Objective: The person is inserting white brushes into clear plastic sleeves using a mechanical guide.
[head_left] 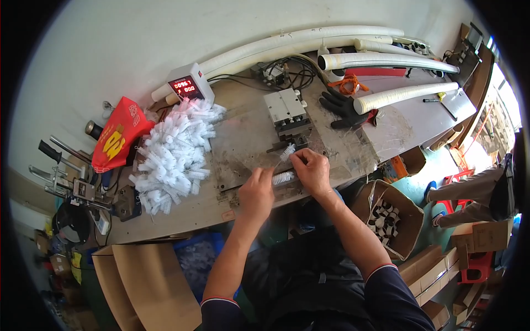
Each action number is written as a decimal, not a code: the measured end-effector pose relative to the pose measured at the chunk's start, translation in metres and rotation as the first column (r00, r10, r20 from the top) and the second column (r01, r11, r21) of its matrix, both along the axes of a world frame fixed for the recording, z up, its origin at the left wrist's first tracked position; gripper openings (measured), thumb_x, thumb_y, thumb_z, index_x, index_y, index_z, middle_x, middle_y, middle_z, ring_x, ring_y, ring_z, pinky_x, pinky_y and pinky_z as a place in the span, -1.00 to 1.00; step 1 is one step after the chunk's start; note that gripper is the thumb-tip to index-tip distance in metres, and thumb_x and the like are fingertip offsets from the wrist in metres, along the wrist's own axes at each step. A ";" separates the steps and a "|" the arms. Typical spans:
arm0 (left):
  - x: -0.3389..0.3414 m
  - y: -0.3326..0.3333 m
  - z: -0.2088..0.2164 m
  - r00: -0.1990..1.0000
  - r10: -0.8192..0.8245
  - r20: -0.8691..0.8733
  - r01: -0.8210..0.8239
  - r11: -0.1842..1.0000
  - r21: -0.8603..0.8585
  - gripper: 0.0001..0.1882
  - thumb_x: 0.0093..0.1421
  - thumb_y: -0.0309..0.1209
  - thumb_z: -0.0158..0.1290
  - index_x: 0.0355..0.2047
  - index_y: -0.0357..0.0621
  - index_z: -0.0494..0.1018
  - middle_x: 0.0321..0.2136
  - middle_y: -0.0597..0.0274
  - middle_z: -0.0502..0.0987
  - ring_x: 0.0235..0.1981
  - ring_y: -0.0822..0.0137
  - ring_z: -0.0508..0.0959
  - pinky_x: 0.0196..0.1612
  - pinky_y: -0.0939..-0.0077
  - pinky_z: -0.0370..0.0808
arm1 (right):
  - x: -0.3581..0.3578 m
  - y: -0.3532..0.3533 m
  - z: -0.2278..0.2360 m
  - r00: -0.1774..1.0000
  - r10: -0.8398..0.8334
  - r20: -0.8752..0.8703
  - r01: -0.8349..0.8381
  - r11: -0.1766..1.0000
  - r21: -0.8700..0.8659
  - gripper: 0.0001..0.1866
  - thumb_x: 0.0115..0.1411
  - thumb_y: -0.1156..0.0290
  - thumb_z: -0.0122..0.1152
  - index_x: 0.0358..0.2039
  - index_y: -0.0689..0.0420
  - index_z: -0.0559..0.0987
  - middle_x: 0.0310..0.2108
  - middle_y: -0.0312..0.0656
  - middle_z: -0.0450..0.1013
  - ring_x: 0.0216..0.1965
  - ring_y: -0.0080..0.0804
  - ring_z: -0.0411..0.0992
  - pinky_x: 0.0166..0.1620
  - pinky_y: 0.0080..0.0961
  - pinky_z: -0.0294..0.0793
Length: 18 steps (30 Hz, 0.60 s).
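The person works at a bench (238,131), both hands brought close together in front of a pale block-shaped fixture (284,106). The left hand (256,194) has its fingers curled in narrow, and slight blur hides what, if anything, is pinched in them. The right hand (313,172) is also narrow, thumb and finger drawn together, though whether they grip anything cannot be told for certain. Between the hands lies a lower white bristle piece (283,177), roughly crosswise, while an upper white bristle piece (287,152) stands tilted just beside the right fingertips, near the fixture's front edge. A large bristle pile (178,146) sits on the bench to the left, beside a display box (203,83) with red lit digits. The step in hand looks like fine finger work on these small pieces — forming or freeing one at the fixture, though the view does not settle which. The next move seems to call for a light, steady pinch on a single piece, with its soft bristles kept uncrushed and clear of its neighbour.
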<state>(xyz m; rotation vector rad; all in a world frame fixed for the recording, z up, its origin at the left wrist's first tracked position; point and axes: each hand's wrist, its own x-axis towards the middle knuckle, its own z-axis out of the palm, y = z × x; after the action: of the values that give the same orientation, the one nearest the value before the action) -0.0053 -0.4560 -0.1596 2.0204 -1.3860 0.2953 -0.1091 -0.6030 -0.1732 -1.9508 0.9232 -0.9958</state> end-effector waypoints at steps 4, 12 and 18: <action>0.011 -0.001 0.003 0.999 0.041 -0.022 -0.040 0.999 0.025 -0.65 0.11 -0.65 0.16 -0.08 -0.08 0.60 -0.25 0.21 0.57 -0.28 0.05 0.65 -0.26 0.23 0.59 | 0.001 0.001 0.003 1.000 -0.002 -0.007 0.002 0.998 0.063 -0.79 0.18 0.22 0.38 -0.38 0.11 0.70 -0.52 -0.09 0.59 -0.45 -0.12 0.60 -0.31 -0.26 0.53; 0.019 -0.022 0.007 0.984 0.017 -0.178 -0.006 0.998 0.062 -0.73 0.16 -0.61 0.13 -0.14 -0.05 0.63 -0.30 0.18 0.57 -0.28 0.02 0.63 -0.22 0.14 0.55 | 0.002 0.001 0.003 1.000 -0.004 -0.006 0.005 0.994 0.110 -0.80 0.19 0.25 0.38 -0.37 0.14 0.70 -0.53 -0.08 0.58 -0.47 -0.15 0.59 -0.32 -0.30 0.53; 0.023 -0.031 0.004 0.973 0.009 -0.230 -0.002 1.000 0.030 -0.76 0.18 -0.60 0.11 -0.17 -0.05 0.61 -0.30 0.18 0.57 -0.27 0.00 0.62 -0.21 0.11 0.53 | 0.003 0.001 0.000 1.000 -0.017 0.015 0.015 0.993 0.121 -0.80 0.18 0.28 0.39 -0.37 0.16 0.70 -0.52 -0.06 0.59 -0.47 -0.17 0.60 -0.31 -0.32 0.54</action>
<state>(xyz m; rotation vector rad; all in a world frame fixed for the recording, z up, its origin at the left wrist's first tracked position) 0.0174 -0.4875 -0.1557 2.0115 -1.2462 0.0401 -0.1064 -0.6023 -0.1731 -1.8349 0.9694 -0.9419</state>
